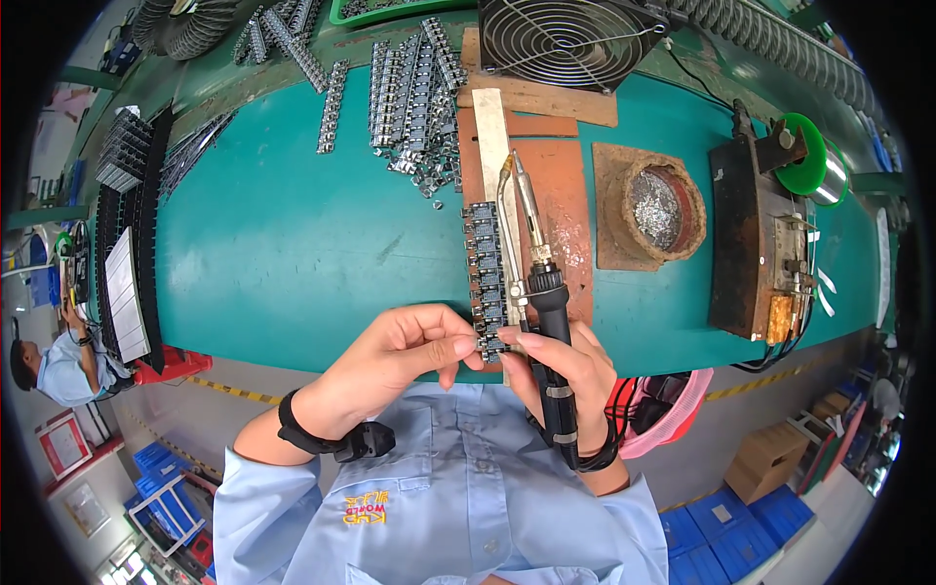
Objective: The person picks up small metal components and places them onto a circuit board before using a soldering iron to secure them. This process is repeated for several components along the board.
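A strip of small black and silver electronic parts (485, 268) lies lengthwise on a brown board (570, 185), beside a pale flat bar (490, 132). At the strip's near end, my left hand (405, 351) has its thumb and forefinger pinched together against the strip's left edge; whatever is between them is too small to make out. My right hand (575, 370) grips a soldering iron (553, 317) with a thin metal tube along its side. The iron's tip points away from me, past the strip's far end. My right thumb and fingertips touch the strip's near right side.
Further back lie stacked part strips (414, 93) with loose bits. A fan (565, 39) stands behind the board. To the right are a round pot of metal scraps (658, 210), a soldering station (746, 239) and a green solder spool (809, 161). Black racks (132, 253) line the left.
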